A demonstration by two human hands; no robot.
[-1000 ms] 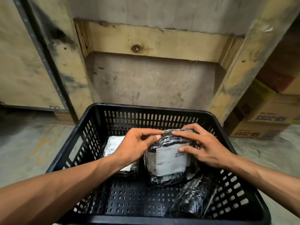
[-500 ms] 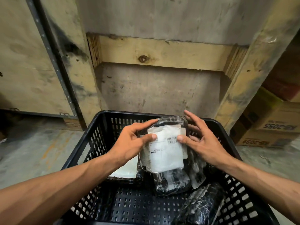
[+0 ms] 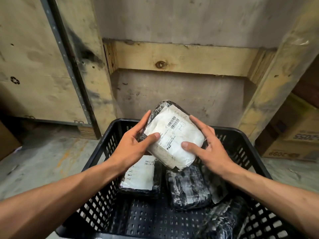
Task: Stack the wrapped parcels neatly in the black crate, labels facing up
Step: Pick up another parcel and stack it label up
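**Two hands hold a parcel over the black crate**

In the middle of the frame, a wrapped parcel (image 3: 172, 137) is up in the air above the black crate (image 3: 96, 169). Its white label faces up, with a barcode on it. The left hand (image 3: 133, 145) grips its left side, thumb on the label. The right hand (image 3: 207, 145) grips its right side, thumb on the label too.

Down in the crate, a second parcel (image 3: 139, 176) lies flat at the lower middle, label up. Just to its right lies a dark parcel (image 3: 188, 190) with no label showing. Another dark parcel (image 3: 222, 221) sits at the lower right.

Cardboard boxes (image 3: 293, 140) stand at the right edge.
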